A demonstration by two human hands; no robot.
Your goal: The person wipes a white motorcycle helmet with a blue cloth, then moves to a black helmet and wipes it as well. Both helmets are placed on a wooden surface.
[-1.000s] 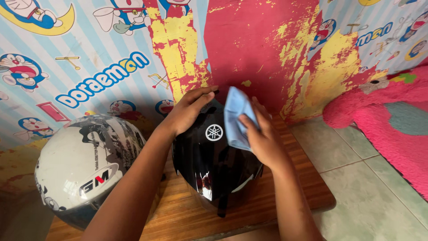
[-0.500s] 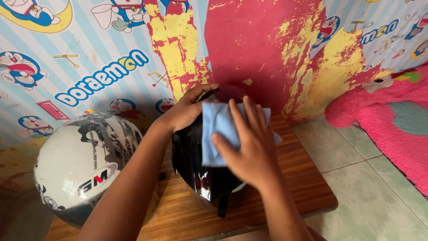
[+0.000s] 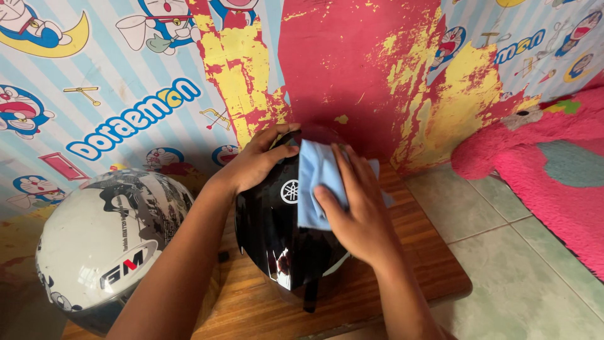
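Now the right hand (image 3: pixel 355 214), spread flat, presses the blue cloth (image 3: pixel 314 182) on the black helmet (image 3: pixel 277 233) at the table's (image 3: pixel 409 277) middle; it has slid right, uncovering the white emblem, so wiping seems underway. Left hand (image 3: pixel 255 164) still cups the far-left crown. A white helmet (image 3: pixel 107 239) sits left.

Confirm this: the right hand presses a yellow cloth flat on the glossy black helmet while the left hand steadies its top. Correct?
Not quite. In the head view the cloth is light blue. The right hand presses it on the glossy black helmet, and the left hand steadies the top.
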